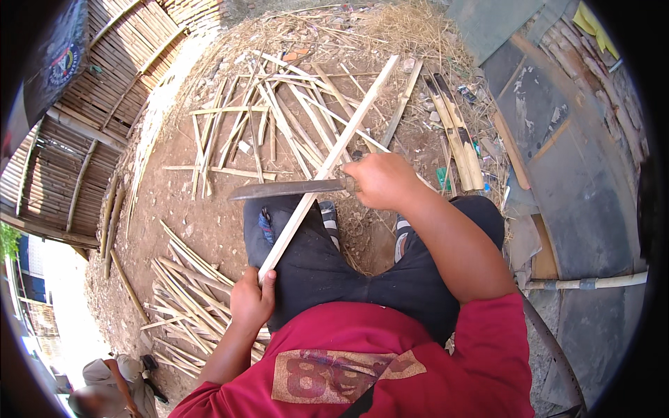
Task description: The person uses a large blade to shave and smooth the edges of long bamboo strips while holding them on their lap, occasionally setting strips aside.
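A long pale bamboo strip (pixel 362 104) slants across my lap, rising from lower left to upper right. Its near end sits in my left hand (pixel 252 298), which is closed around it beside my left thigh. My right hand (pixel 380 180) grips the handle of a machete (pixel 289 188) above my knees. The dark blade points left and lies across the strip, over its upper face. Whether the edge bites into the bamboo I cannot tell.
Many split bamboo strips (pixel 279 118) lie scattered on the dirt ahead. Another heap of strips (pixel 191 299) is at my left. Two half-round bamboo pieces (pixel 456 136) rest ahead right. Dark sheets (pixel 571 174) line the right side; woven bamboo panels (pixel 132 56) stand left. Another person (pixel 122 383) is at lower left.
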